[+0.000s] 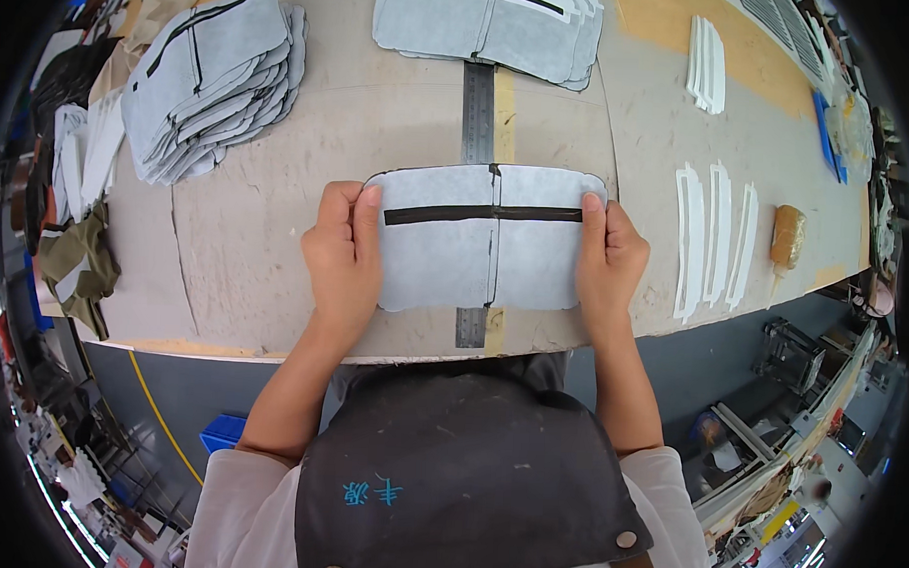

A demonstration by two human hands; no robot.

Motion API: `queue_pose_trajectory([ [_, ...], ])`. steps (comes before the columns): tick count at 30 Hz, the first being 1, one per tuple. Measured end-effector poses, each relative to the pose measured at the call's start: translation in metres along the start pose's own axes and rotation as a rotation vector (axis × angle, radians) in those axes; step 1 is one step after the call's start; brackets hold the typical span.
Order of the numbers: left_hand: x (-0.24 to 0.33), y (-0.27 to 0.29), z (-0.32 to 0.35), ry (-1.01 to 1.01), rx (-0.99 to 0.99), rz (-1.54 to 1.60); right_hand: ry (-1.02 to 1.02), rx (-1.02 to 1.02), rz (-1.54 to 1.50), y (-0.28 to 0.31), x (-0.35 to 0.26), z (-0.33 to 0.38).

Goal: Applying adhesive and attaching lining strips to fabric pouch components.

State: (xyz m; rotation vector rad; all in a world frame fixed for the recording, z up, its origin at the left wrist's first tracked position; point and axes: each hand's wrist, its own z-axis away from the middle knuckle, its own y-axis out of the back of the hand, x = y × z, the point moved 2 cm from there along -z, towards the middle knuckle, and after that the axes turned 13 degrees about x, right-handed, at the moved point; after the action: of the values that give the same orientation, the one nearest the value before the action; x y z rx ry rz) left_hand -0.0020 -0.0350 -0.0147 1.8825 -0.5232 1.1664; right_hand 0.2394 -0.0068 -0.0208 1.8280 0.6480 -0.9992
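1. The left hand [344, 250] grasps the left edge of a pale grey panel [430, 263], its thumb lying on the face near the far left corner and its other fingers curled beside and partly behind the edge.
2. The right hand [612, 257] grasps the right edge in the same way, its thumb near the far right corner.
3. The panel is between the two hands, at the near middle of the table [320, 129], above a metal ruler [477, 115]. Whether it touches the ruler or is lifted off it, I cannot tell.
4. A black band [437, 215] runs left to right across the panel, and a dark seam crosses it from far to near.
5. The ruler shows beyond and in front of the panel, with a yellow strip [504, 136] along its right side.
6. At the far middle lies a stack of similar panels [483, 30]; at the far left is another, fanned-out pile [211, 85].
7. On the right, three narrow white strips [717, 233] lie side by side, with more white strips [707, 68] beyond them.
8. Right of the three strips is a brownish wrapped bundle [788, 236].
9. The person wears a dark apron [459, 434].
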Motion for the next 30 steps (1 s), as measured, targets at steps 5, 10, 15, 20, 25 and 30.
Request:
queue_pose_trajectory([
  [5, -0.005, 0.0, 0.0, -0.094, -0.012, -0.04, 0.129, 0.057, 0.065, 0.01, -0.003, 0.009],
  [10, -0.004, -0.006, 0.0, -0.161, -0.048, -0.079, 0.097, 0.048, 0.103, 0.015, 0.0, 0.008],
  [15, 0.0, -0.013, 0.0, -0.161, -0.073, -0.086, 0.095, 0.002, 0.17, 0.018, 0.0, 0.002],
  [20, 0.005, 0.002, -0.015, -0.109, -0.052, -0.057, 0.064, -0.009, 0.073, 0.012, -0.009, -0.004],
  [25, 0.011, 0.054, -0.044, -0.023, 0.077, 0.105, -0.269, -0.155, -0.213, 0.0, -0.039, -0.006],
  [30, 0.013, 0.145, -0.127, -0.383, 0.461, -0.046, -0.16, -0.349, -0.267, -0.019, -0.047, -0.004],
])
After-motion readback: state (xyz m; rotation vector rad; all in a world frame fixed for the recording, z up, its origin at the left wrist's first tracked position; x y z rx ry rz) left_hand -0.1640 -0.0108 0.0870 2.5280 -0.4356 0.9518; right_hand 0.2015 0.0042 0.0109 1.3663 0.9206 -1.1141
